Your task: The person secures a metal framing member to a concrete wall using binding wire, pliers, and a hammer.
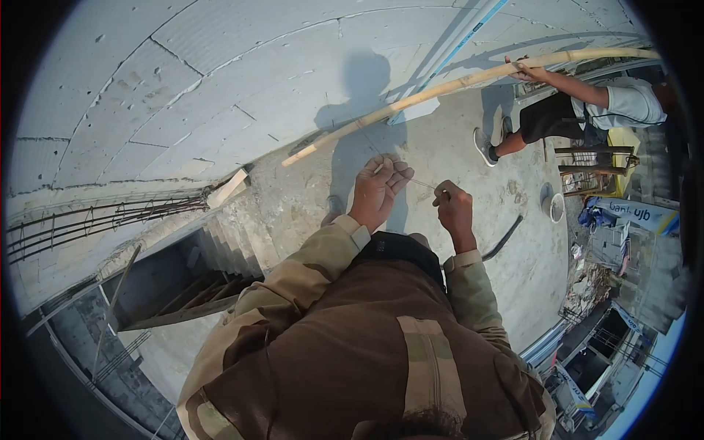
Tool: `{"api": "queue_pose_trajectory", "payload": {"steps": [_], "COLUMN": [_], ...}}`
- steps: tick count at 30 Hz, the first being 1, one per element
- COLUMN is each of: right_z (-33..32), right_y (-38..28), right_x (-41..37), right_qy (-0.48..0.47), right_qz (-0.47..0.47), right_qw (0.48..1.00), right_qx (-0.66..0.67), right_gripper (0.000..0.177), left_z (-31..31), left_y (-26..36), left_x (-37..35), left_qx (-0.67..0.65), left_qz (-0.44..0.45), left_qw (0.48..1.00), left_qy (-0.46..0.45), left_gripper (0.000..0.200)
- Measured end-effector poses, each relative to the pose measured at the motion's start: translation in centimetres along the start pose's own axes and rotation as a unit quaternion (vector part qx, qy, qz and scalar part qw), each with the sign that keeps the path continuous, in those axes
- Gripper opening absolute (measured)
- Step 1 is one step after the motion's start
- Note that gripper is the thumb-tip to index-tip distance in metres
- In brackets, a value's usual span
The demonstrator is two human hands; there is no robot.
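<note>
My left hand (378,192) is raised in front of my body, palm toward me, with thumb and fingertips pinched together. A thin strand (423,182), wire or string, runs from it to my right hand (454,208). My right hand is closed in a fist-like pinch on the strand's other end. A fainter length of the strand seems to rise beyond my left fingers. Both hands are over the concrete floor, apart from each other and touching nothing else that I can see.
Beyond my hands a long bamboo pole (411,101) slants up right, held by another person (620,103). A blue pipe (469,34) leans by the block wall (257,73). A stair opening (183,290) and rebar (110,221) lie left; a black hose piece (504,238) and bucket (555,207) right.
</note>
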State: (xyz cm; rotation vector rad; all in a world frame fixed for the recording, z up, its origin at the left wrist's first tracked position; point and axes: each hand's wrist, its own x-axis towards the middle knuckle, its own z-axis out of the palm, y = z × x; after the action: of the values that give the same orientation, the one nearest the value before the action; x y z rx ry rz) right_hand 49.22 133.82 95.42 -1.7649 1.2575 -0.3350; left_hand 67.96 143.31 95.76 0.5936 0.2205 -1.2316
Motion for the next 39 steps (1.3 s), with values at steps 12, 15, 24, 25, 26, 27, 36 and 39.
{"api": "queue_pose_trajectory", "payload": {"steps": [12, 15, 24, 25, 26, 27, 36, 39], "right_z": [-8.5, -6.0, -4.7, -4.8, -5.0, -5.4, -8.4, -9.4], "right_y": [-4.6, -1.0, 0.0, 0.3, 0.7, 1.0, 3.5, 3.6], "right_x": [-4.4, -6.6, -11.6, -12.0, -12.4, -12.6, -13.5, -14.2], "right_qy": [0.098, 0.169, 0.428, 0.436, 0.428, 0.42, 0.402, 0.246], "right_qz": [0.033, -0.07, -0.021, -0.03, -0.028, -0.025, -0.009, -0.061], "right_qw": [0.979, 0.982, 0.904, 0.899, 0.903, 0.907, 0.913, 0.96], "right_qx": [0.175, -0.044, 0.007, 0.01, -0.004, -0.019, -0.061, -0.12], "right_gripper": [0.015, 0.01, 0.015, 0.015, 0.015, 0.015, 0.01, 0.01], "left_z": [1.7, 6.3, 8.6, 8.7, 8.8, 8.8, 10.7, 9.7], "left_y": [-2.1, -3.6, -9.4, -9.7, -10.1, -10.7, -14.5, -14.8], "left_x": [4.3, 3.0, 0.7, 0.0, -0.9, -1.4, -6.7, -5.0], "left_qx": [-0.141, 0.045, 0.098, 0.101, 0.118, 0.136, 0.267, 0.369], "left_qz": [-0.105, -0.084, -0.138, -0.134, -0.165, -0.196, 0.012, 0.119], "left_qw": [0.957, 0.967, 0.977, 0.975, 0.964, 0.95, 0.918, 0.889], "left_qy": [-0.232, -0.237, -0.131, -0.143, -0.173, -0.201, -0.294, -0.245], "left_gripper": [0.011, 0.015, 0.047, 0.047, 0.047, 0.047, 0.035, 0.027]}}
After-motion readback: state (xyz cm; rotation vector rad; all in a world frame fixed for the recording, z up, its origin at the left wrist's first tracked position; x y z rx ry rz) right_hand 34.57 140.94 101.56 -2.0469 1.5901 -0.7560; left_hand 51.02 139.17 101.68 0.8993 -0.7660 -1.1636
